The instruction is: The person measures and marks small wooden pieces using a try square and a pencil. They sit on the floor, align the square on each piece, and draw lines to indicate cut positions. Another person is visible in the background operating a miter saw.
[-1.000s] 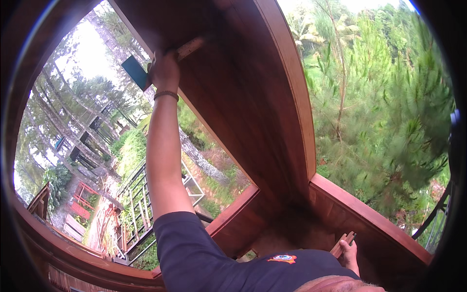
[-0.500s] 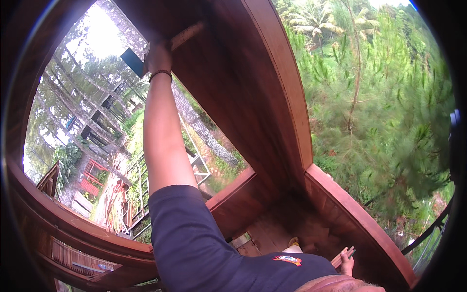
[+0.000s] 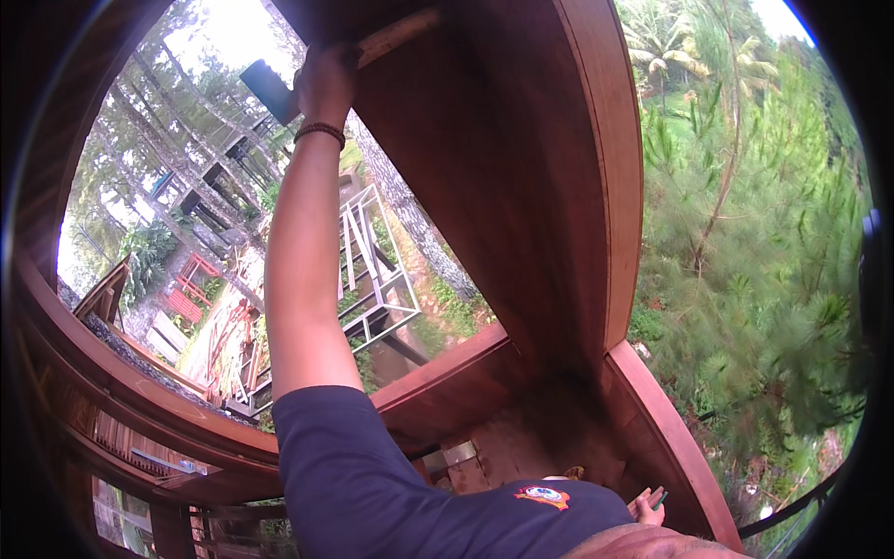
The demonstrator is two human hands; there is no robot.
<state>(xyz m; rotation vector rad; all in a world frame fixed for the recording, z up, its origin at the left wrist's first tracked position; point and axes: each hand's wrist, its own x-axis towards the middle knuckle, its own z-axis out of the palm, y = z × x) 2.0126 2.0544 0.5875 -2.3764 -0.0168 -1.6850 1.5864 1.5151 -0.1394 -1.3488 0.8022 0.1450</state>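
My left hand [image 3: 326, 82] is raised high beside the dark-brown wooden beam. It grips a flat teal rectangular piece [image 3: 270, 91], whose exact kind I cannot make out, and this sticks out to the left of my fingers. A pale wooden strip [image 3: 400, 35] runs along the beam just right of the hand; whether I hold that too is unclear. Low at right, my right hand [image 3: 646, 508] is closed around thin sticks [image 3: 659, 497], one wood-coloured and one dark green. Much of that hand is hidden by my chest.
Reddish-brown timber frames [image 3: 447, 368] surround me, with a broad panel [image 3: 484, 158] slanting overhead. Below lies a wooden floor [image 3: 503, 456]. Beyond the left opening stand a white metal frame [image 3: 382, 270] and tree trunks. Dense green foliage [image 3: 745, 233] fills the right side.
The view has shifted, so the panel and foliage sit further right. My left hand stays raised at the beam with the teal piece. My right hand still holds the sticks.
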